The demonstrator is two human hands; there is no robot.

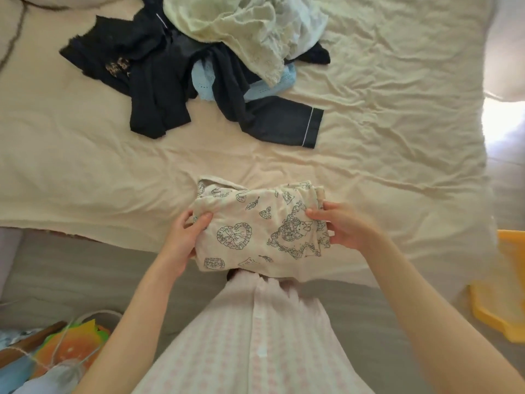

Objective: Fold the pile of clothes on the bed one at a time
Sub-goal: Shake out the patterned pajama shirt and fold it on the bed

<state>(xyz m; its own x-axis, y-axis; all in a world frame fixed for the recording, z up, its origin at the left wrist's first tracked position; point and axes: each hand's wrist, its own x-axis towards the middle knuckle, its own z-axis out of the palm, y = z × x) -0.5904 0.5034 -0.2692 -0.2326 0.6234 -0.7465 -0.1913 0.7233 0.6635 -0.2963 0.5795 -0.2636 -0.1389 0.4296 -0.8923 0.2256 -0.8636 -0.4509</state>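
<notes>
**Folded print garment held at the bed's near edge**

The cream printed garment (255, 231), covered in line-drawn hearts and frills, is folded into a compact bundle and sits right at the near edge of the bed (383, 143), its lower part hanging past that edge. The left hand (184, 237) grips its left side, thumb curled over the top of the cloth and fingers tucked beneath. The right hand (338, 226) pinches the right side, where the folded layers stack up, thumb on top.

Further in, toward the far edge, the pile of clothes (199, 61) lies well apart from the bundle: dark navy pieces sprawled out, one piped cuff (312, 126) pointing toward the right edge, a light blue eyelet piece (203, 78) poking through, and a pale yellow-green lace garment (241, 32) heaped on top.

Off the bed's right edge, a yellow object (500, 294) sits on the floor.
</notes>
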